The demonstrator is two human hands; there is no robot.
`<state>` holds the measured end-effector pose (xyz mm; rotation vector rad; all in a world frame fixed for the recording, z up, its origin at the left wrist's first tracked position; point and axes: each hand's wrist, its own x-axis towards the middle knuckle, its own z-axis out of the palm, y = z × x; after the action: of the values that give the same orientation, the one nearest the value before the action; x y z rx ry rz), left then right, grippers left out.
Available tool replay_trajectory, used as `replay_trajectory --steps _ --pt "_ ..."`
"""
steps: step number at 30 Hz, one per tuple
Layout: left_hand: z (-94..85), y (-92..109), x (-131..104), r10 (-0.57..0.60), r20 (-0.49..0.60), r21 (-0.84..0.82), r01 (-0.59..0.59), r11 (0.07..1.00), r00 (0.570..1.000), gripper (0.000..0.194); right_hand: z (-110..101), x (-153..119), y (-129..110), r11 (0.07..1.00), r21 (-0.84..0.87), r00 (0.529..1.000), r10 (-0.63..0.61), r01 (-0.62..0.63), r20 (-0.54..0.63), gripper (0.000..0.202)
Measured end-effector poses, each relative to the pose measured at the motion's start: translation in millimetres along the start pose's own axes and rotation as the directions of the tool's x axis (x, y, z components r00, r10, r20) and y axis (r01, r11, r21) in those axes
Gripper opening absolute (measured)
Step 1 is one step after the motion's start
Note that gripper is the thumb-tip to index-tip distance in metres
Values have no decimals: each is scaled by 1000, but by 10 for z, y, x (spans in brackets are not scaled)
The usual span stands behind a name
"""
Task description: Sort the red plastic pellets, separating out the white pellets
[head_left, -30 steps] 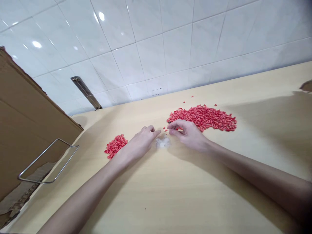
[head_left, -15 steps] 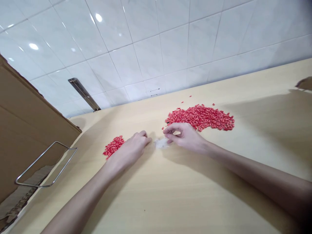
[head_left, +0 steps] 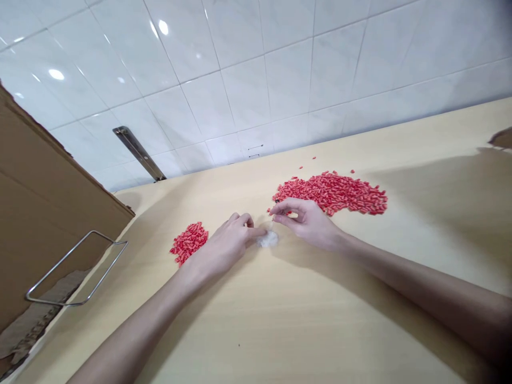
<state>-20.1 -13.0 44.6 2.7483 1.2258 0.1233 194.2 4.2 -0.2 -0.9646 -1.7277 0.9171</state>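
A small pile of whitish, translucent bits lies on the pale wooden table between my hands. My left hand touches its left edge with one finger stretched out and the other fingers curled. Above and right of that pile, my right hand pinches thumb and fingertips nearly together around something too small to make out. Behind my right hand spreads a large heap of small red pieces. A smaller heap of red pieces sits to the left, partly behind my left wrist.
On the left stands a cardboard box, with a bent metal wire frame beside it. A metal bar leans near the tiled wall at the back. Brown cardboard shows at the right edge.
My left hand has moved a little right and its finger now reaches the whitish pile. My right fingertips have lifted slightly away from that pile.
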Motion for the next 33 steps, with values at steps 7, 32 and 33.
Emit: replay_trajectory --steps 7,32,33 --pt "-47 -82 -42 -121 15 170 117 978 993 39 -4 -11 -41 998 58 995 -12 7 95 15" --pt "335 -18 -71 -42 -627 -218 -123 968 778 14 31 -88 -159 1000 -8 996 1 -1 87 12" --pt "351 -19 -75 -54 -638 -232 -125 965 768 15 33 -91 -152 1000 0 998 -1 1 66 13"
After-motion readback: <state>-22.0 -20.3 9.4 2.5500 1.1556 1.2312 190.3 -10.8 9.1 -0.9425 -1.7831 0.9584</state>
